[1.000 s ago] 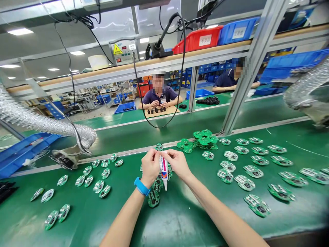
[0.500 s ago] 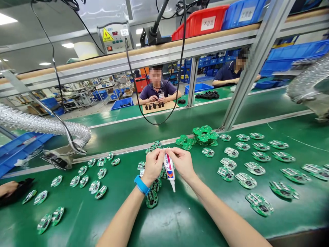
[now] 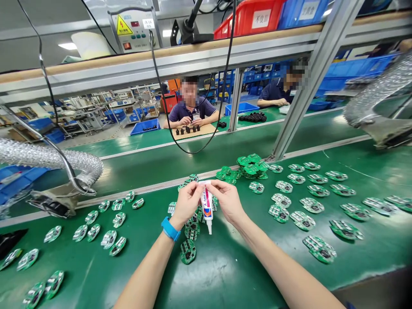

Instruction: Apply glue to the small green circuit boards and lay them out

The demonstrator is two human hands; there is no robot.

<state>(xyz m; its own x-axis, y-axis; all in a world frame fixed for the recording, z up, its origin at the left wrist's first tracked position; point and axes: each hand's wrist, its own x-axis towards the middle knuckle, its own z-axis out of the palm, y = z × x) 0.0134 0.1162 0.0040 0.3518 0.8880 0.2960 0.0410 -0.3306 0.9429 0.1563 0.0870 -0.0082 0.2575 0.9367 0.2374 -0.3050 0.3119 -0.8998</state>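
A: What does the head camera show?

B: Two bare forearms come in from the near edge. The left hand (image 3: 187, 201), with a blue wristband (image 3: 170, 229), and the right hand (image 3: 227, 199) are close together, and both clamp the top end of a white squeeze tube (image 3: 207, 208).

A: How does the tube stand?

B: It is nearly upright, with its thin white nozzle down and its red and blue label toward the camera. It is just above a small heap of green circuit boards (image 3: 192, 227), in the middle of the green tabletop (image 3: 222, 279). Perhaps the hands hold only the top end so the nozzle stays free.

A: And the other boards?

B: The loose boards (image 3: 303, 220) are rounded and flat, with a hard, shiny surface. They lie in uneven rows left and right of the hands, maybe spaced so that they do not stick together. A further pile of boards (image 3: 251, 166) sits on the far side, near the rail.

A: What is behind them?

B: A ribbed aluminium duct (image 3: 41, 156) lies at left. On the shelf are a red bin (image 3: 247, 15) and a blue bin (image 3: 302, 8). Across the line, a co-worker (image 3: 191, 105) has both hands above black parts on a brown mat (image 3: 193, 131).
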